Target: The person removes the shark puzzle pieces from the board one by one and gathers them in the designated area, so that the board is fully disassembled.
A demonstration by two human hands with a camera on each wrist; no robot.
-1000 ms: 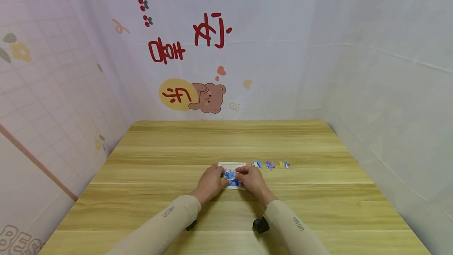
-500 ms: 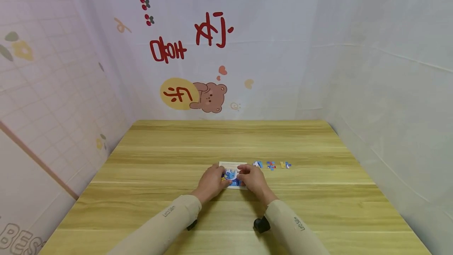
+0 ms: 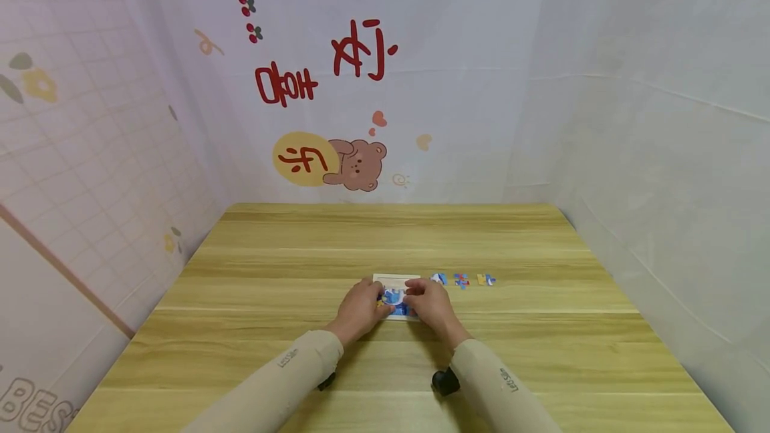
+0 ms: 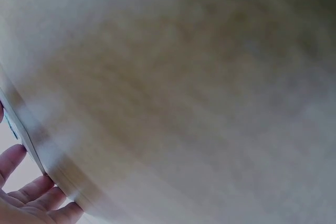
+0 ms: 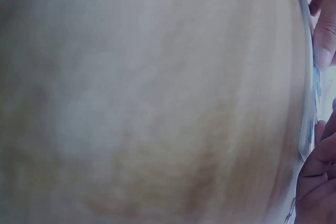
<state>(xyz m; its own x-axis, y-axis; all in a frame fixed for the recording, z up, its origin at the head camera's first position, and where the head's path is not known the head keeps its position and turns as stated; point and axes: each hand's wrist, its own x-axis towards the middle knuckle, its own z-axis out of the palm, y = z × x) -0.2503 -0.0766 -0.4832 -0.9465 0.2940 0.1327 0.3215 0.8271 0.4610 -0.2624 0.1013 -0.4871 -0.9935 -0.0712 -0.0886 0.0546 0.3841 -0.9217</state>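
Observation:
A small pale-framed jigsaw tray (image 3: 397,276) lies flat on the table in the head view, with blue joined pieces (image 3: 394,297) in its near part. My left hand (image 3: 359,306) holds the tray's left side, its thumb reaching over the near pieces. In the left wrist view, the left fingers (image 4: 39,192) touch the tray's edge. From the right, my right hand (image 3: 433,306) pinches a small jigsaw piece, mostly hidden by the fingers, over the tray's right part. The right wrist view catches only part of the right hand (image 5: 317,177) at its edge.
Right of the tray lie a blue and white jigsaw piece (image 3: 439,279), a red and blue piece (image 3: 461,280) and a yellow and blue piece (image 3: 485,280). They rest on a wood-grain table (image 3: 289,239), with printed cloth walls at the back and sides.
Both hands stay at the tray, with only slight movement of the right fingers over the pieces. The whole view has shifted a little; the loose pieces have not moved on the table.

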